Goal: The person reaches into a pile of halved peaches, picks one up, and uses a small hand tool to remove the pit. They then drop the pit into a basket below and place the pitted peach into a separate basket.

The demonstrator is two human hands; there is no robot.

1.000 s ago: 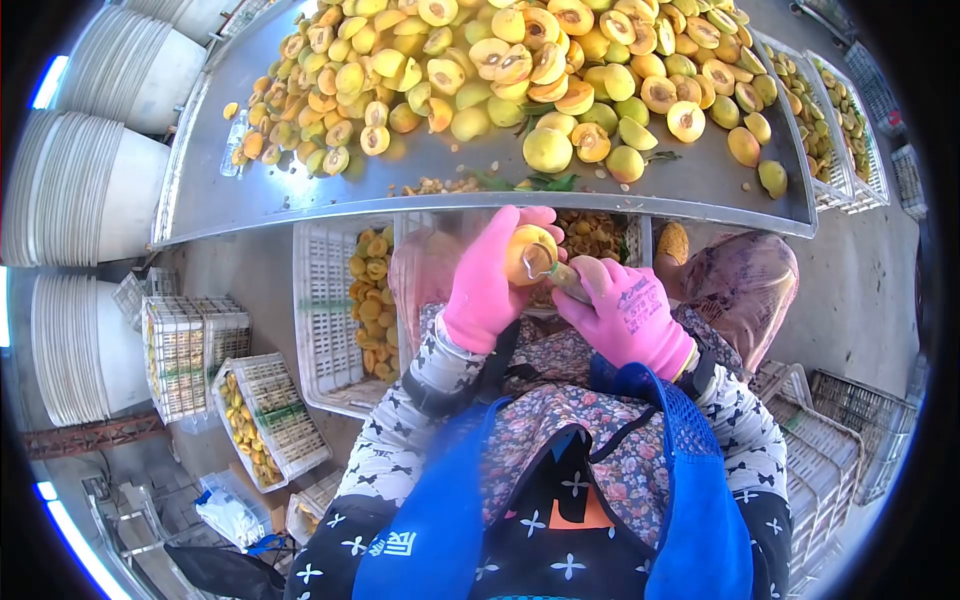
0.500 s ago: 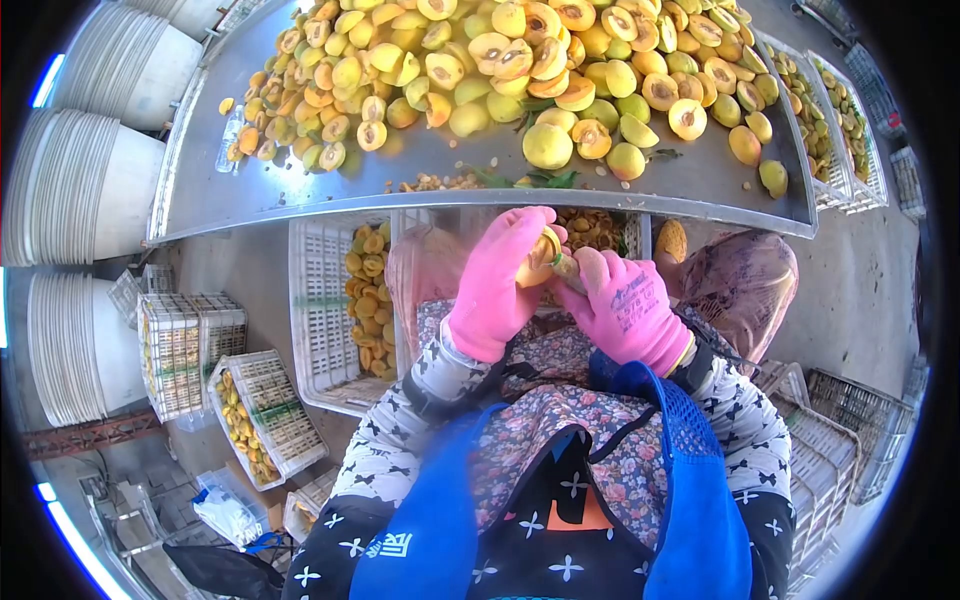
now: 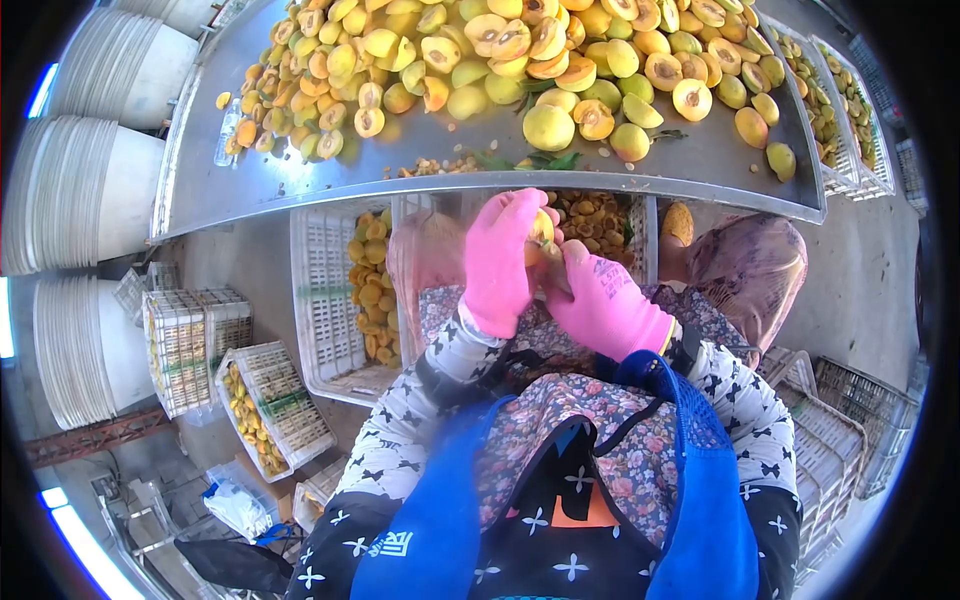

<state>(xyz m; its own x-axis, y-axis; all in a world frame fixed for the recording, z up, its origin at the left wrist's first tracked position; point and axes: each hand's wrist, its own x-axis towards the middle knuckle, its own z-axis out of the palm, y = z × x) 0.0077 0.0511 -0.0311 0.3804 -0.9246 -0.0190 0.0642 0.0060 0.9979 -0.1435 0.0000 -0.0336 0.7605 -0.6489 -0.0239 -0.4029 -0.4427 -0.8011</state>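
Note:
In front of the table edge, my left hand (image 3: 503, 262) in a pink glove is closed round a yellow peach (image 3: 542, 229), which shows between thumb and fingers. My right hand (image 3: 608, 306), gloved in pink too, is closed against the fruit's lower right side. It grips a small hand tool (image 3: 551, 268), mostly hidden by the fingers, so its working end cannot be made out. Beyond my hands, a heap of whole and halved peaches (image 3: 470, 75) covers much of the metal table (image 3: 330, 190). Below them stands a crate of brownish peach stones (image 3: 598, 222).
A white crate (image 3: 330, 345) with peach halves (image 3: 374, 290) stands left of my knees. More crates (image 3: 275, 400) sit further left, beside stacked white tubs (image 3: 95, 190). Crates are stacked at my right (image 3: 815, 450). A plastic bottle (image 3: 228, 132) lies on the table.
Both hands have shifted slightly, the right one turning lower and closer to the left. The tool's green ring, visible earlier at the peach, is now hidden. The view has moved a little.

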